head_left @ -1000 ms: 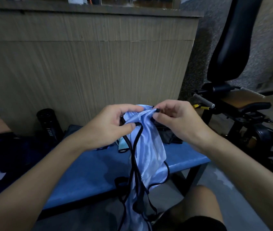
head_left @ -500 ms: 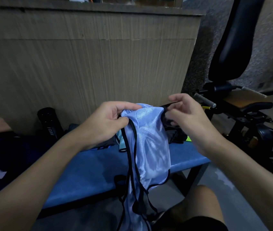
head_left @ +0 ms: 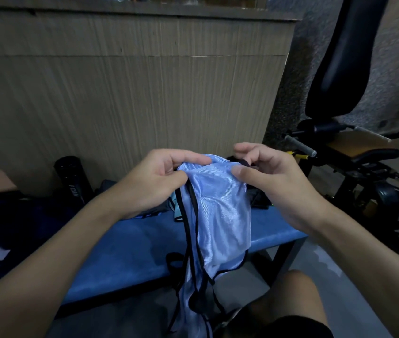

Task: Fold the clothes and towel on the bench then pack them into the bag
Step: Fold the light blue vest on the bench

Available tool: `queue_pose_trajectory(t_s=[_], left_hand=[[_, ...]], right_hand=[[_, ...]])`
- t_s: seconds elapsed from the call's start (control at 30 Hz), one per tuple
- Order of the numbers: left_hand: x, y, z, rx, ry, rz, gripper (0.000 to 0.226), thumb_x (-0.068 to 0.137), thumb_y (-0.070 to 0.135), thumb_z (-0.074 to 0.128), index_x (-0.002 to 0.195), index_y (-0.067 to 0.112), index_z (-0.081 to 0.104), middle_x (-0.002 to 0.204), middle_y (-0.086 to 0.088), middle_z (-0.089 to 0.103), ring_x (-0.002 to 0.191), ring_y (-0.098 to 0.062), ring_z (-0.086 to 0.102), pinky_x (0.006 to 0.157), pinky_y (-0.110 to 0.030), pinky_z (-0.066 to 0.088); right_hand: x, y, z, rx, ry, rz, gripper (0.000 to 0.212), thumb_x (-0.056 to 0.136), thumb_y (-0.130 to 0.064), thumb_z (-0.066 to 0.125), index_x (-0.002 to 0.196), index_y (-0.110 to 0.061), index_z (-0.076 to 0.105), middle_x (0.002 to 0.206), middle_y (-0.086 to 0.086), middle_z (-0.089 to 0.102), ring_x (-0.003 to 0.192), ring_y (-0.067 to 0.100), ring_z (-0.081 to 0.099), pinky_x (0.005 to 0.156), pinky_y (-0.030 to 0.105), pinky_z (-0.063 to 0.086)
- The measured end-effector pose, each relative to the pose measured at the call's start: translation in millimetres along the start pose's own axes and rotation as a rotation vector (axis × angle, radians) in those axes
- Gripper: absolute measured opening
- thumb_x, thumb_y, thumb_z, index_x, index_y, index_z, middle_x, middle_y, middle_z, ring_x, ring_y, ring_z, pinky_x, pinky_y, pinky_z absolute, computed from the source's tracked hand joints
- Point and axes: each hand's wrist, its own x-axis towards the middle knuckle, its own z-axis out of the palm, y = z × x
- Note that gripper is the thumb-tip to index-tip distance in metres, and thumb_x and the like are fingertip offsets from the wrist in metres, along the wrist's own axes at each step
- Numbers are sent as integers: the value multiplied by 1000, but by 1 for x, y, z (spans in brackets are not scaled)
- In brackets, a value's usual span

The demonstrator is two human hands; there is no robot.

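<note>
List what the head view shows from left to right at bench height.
From the left: black bottle → left hand → blue garment → right hand → gym machine.

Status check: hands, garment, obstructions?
Top edge of light blue garment pinched by left hand and right hand. Garment unfolded, hanging past bench edge. Nothing in the way.
</note>
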Motion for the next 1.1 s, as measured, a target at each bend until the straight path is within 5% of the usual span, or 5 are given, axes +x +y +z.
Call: queue_pose_trajectory(t_s=[0.2,0.37,0.63,0.77,1.1], left_hand=[[3,-2,4,-28,-59,2,51,84,10,44,123,33,67,108,-38,64,99,-76,46,83,-89,28],[-1,-5,8,-34,21,86,41,82,3,45,105,24,73,102,-9,75,80,-64,54,76,-82,36],[-9,0,12,-170,1,148,31,80,34,68,104,17,72,107,-6,74,100,-24,68,93,-40,53],[-7,4,16,-42,-21,175,32,75,12,84,98,11,62,88,14,69,85,-5,65,78,-18,51],[-18,6,7,-187,-23,125,6,81,18,71,82,15,76,79,-15,72,74,-20,66,72,-32,55]], right_hand=[[-5,7,4,84,-28,-41,22,82,-11,74,75,2,57,73,18,61,66,21,54,62,35,45],[-5,5,3,50,47,-15,20,84,-8,73,74,-3,57,72,17,59,67,21,51,59,32,42],[-8,-24,1,90,134,-108,19,84,-6,74,71,-8,60,65,8,58,61,16,51,55,25,42],[-7,-25,2,91,186,-92,17,83,-8,76,74,-7,62,69,12,60,64,20,53,60,32,44],[-14,-19,-2,85,58,-43,21,79,-16,79,72,-19,59,72,15,56,65,20,49,55,29,39]])
